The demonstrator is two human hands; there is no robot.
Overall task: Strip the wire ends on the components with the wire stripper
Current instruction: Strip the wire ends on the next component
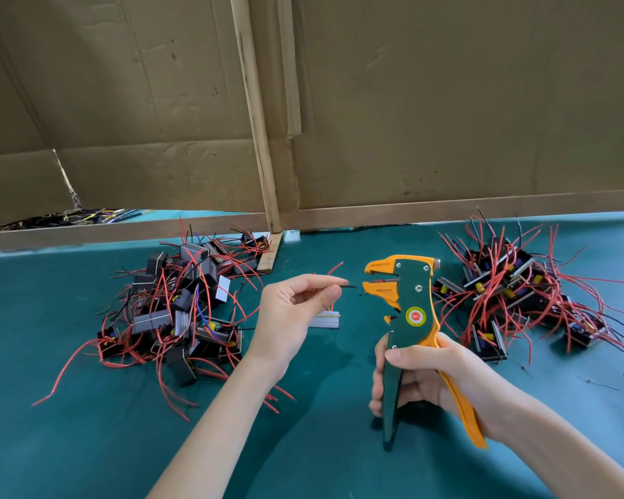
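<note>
Black thin wire end (350,286), pinched in left hand (296,307), points right, just short of green-and-orange wire stripper (413,298) gripped by right hand (425,369)

This is a small electronics assembly workshop. The bench (87,444) is covered in teal matting and screened at the back by plain cardboard sheets (447,102) on bare wooden strips (256,120). A left heap (181,311) and a right heap (512,293) of red-wired components lie on it. Loose wire offcuts (80,217) show beneath the cardboard, and a hand-held wire stripper (407,318) is over the bench.

Head-worn view, forward-down, near the table (87,444)
</note>
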